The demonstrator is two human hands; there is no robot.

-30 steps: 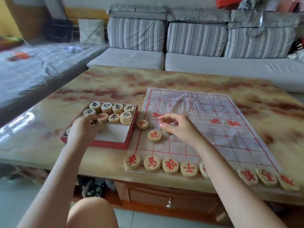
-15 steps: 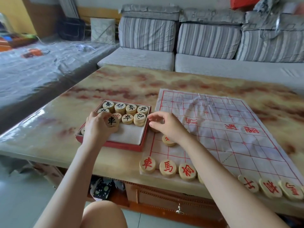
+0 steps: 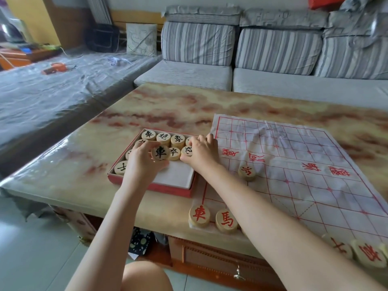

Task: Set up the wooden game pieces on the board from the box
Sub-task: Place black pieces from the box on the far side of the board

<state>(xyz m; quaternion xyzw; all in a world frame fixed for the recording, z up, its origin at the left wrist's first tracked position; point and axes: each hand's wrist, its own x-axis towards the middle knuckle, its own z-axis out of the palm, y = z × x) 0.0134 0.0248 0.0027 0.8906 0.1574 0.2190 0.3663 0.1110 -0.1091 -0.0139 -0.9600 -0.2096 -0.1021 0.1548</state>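
A shallow red box on the table holds several round wooden pieces with black characters. My left hand is over the box and pinches a black chariot piece, lifted and tilted toward me. My right hand reaches across the box's right edge, thumb and fingers closed around a black-lettered piece still in the box. The white paper board with red lines lies to the right. Red-lettered pieces line its near edge, and one more stands further in.
The marble-patterned table carries the box and board. A grey striped sofa stands behind it. More red pieces sit at the near right edge. A drawer with a key is under the tabletop.
My right hand left the board and moved left onto the box's right side. My left hand lifted the black chariot piece from the box. The view shifted left.
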